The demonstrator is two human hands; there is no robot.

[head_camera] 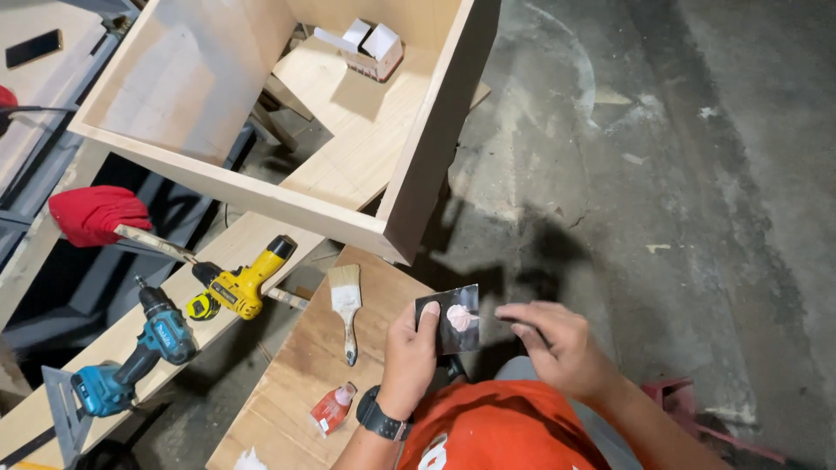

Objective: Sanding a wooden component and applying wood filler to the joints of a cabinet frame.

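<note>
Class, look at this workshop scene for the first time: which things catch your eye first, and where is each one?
Low in the middle, the left hand holds a small dark card with a pinkish blob on it, and the right hand reaches toward it. On the plank to the left lie a yellow drill and a blue drill. Above them stands a large open plywood box.

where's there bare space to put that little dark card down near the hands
Bare plywood board lies between the paintbrush and the red tube, beside the left hand. Concrete floor beyond the right hand is open. The plank holding both drills is crowded.
</note>
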